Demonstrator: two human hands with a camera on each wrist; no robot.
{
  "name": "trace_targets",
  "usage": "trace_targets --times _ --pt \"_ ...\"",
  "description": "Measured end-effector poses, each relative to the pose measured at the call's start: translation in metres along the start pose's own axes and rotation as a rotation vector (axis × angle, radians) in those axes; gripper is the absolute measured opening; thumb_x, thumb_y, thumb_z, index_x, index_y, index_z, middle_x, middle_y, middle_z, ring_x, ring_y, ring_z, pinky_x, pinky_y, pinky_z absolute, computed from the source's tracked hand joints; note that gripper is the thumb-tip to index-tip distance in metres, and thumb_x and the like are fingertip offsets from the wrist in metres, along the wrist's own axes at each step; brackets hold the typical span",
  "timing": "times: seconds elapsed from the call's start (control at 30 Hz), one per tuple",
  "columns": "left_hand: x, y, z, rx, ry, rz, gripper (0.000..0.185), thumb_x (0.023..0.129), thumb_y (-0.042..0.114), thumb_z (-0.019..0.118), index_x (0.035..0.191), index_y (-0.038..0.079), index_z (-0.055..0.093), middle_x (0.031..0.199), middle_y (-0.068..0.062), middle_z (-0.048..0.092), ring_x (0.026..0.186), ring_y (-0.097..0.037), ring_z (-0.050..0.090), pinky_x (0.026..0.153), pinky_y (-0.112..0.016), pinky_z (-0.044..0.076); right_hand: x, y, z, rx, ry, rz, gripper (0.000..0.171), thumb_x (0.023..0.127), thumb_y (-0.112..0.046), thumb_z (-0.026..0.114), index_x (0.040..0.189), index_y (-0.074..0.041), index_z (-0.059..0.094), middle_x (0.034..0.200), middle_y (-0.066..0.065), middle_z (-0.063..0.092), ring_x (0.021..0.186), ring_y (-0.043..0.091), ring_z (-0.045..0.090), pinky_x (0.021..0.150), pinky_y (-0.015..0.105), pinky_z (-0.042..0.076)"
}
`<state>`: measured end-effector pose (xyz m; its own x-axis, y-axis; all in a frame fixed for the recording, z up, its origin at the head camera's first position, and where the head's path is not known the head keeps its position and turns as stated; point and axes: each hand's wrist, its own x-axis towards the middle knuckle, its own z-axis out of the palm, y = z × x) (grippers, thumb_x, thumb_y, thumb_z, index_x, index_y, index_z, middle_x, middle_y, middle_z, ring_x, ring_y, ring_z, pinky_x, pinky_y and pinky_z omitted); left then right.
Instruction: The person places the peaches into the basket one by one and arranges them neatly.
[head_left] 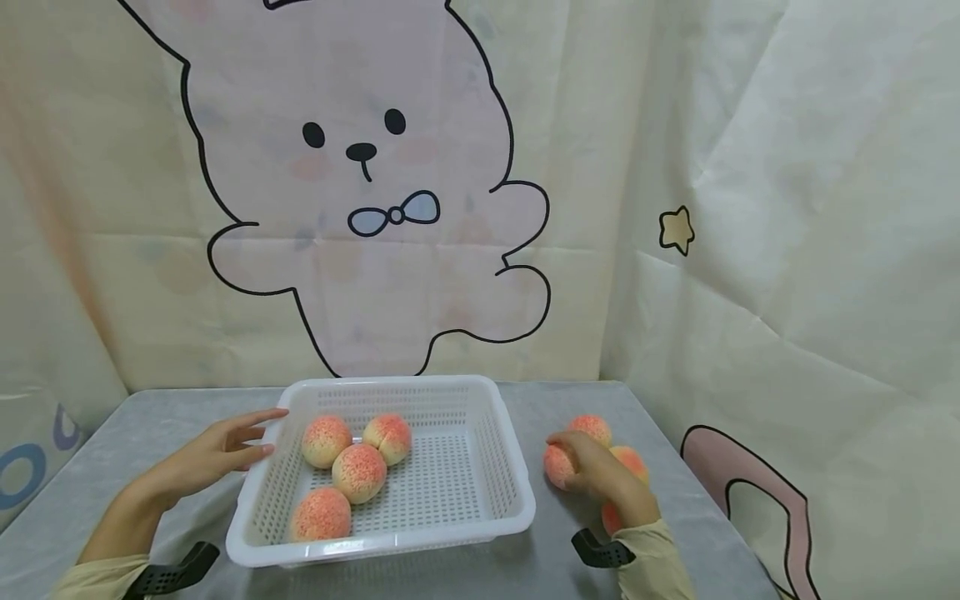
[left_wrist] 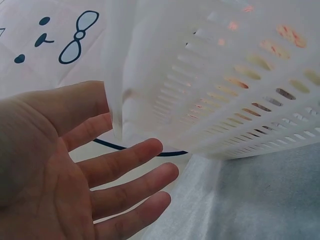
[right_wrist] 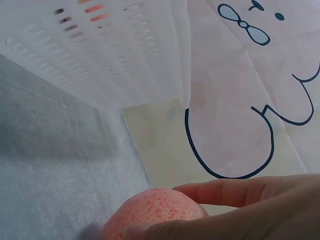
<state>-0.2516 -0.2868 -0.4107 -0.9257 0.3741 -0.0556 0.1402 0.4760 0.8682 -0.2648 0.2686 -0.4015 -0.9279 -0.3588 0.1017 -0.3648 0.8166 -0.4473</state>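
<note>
A white perforated plastic basket stands on the grey-covered table, with several pink-and-cream peaches in its left half. My left hand is at the basket's left rim; in the left wrist view its fingers are spread and relaxed, the upper ones touching the wall. Right of the basket, my right hand holds a peach between thumb and fingers. In the right wrist view that peach shows only its upper part. Three more peaches lie around the right hand, partly hidden by it.
The basket's right side wall stands between the right hand and the peaches inside. Behind the table hangs a cream curtain with a cartoon animal, and a further curtain borders the right side. Both wrists carry black straps.
</note>
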Motion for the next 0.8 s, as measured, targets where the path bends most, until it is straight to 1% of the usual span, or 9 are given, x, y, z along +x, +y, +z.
trace_targets --times 0.1,0.2,0.3,0.4,0.53,0.63,0.7,0.8 --pt "0.001 0.001 0.001 -0.004 -0.005 0.012 0.067 0.102 0.024 0.059 0.158 0.002 0.028 0.154 -0.039 0.033 0.12 -0.04 0.063 0.086 -0.052 0.058 0.0 0.002 0.0 -0.006 0.034 -0.016 0.054 0.075 0.005 0.078 0.127 0.002 0.064 0.129 0.018 0.066 0.125 0.041 0.058 0.106 0.059 0.044" --pt "0.001 0.001 0.001 0.0 0.0 0.015 0.067 0.102 0.024 0.059 0.158 0.002 0.028 0.155 -0.039 0.033 0.12 -0.042 0.062 0.086 -0.053 0.058 0.002 0.003 0.0 -0.015 0.091 -0.073 0.055 0.074 0.006 0.074 0.127 0.004 0.063 0.129 0.02 0.066 0.124 0.042 0.059 0.105 0.059 0.045" --pt "0.001 0.001 0.001 0.011 0.007 0.01 0.068 0.102 0.025 0.059 0.158 0.003 0.028 0.156 -0.038 0.032 0.123 -0.045 0.06 0.086 -0.054 0.058 0.007 0.002 -0.001 -0.026 0.154 -0.106 0.055 0.074 0.006 0.075 0.127 0.004 0.062 0.128 0.021 0.065 0.123 0.042 0.059 0.104 0.06 0.046" --pt "-0.001 0.0 0.001 0.025 0.014 -0.001 0.068 0.102 0.026 0.059 0.158 0.004 0.028 0.156 -0.037 0.032 0.126 -0.048 0.057 0.087 -0.054 0.058 0.012 0.0 -0.001 -0.022 0.2 -0.11 0.057 0.074 0.003 0.078 0.129 0.003 0.061 0.129 0.021 0.064 0.124 0.042 0.058 0.105 0.059 0.045" --pt "-0.002 -0.001 0.001 0.036 0.019 -0.005 0.067 0.102 0.027 0.058 0.158 0.004 0.029 0.157 -0.036 0.033 0.13 -0.052 0.053 0.087 -0.054 0.057 0.016 -0.003 -0.001 0.037 0.246 -0.093 0.06 0.075 0.0 0.08 0.132 0.002 0.06 0.132 0.021 0.063 0.127 0.041 0.056 0.106 0.059 0.045" --pt "0.0 -0.001 0.002 0.031 0.017 -0.006 0.067 0.102 0.028 0.059 0.158 0.005 0.029 0.157 -0.036 0.033 0.13 -0.052 0.052 0.088 -0.054 0.057 0.016 -0.006 -0.003 0.108 0.277 -0.051 0.062 0.078 -0.003 0.081 0.135 -0.003 0.058 0.137 0.02 0.061 0.127 0.04 0.056 0.101 0.059 0.049" --pt "0.001 -0.002 0.002 0.029 0.017 -0.005 0.067 0.102 0.028 0.059 0.158 0.005 0.029 0.157 -0.036 0.032 0.131 -0.053 0.052 0.088 -0.055 0.057 0.016 -0.008 -0.004 0.164 0.292 -0.013 0.065 0.08 -0.006 0.082 0.139 -0.007 0.056 0.141 0.018 0.058 0.126 0.037 0.057 0.097 0.055 0.052" --pt "0.002 -0.001 0.002 0.025 0.019 0.003 0.067 0.102 0.027 0.058 0.158 0.004 0.029 0.158 -0.035 0.032 0.133 -0.056 0.049 0.089 -0.056 0.057 0.016 -0.012 -0.007 0.26 0.305 0.036 0.069 0.081 -0.007 0.083 0.142 -0.012 0.053 0.144 0.016 0.054 0.119 0.036 0.059 0.089 0.046 0.054"
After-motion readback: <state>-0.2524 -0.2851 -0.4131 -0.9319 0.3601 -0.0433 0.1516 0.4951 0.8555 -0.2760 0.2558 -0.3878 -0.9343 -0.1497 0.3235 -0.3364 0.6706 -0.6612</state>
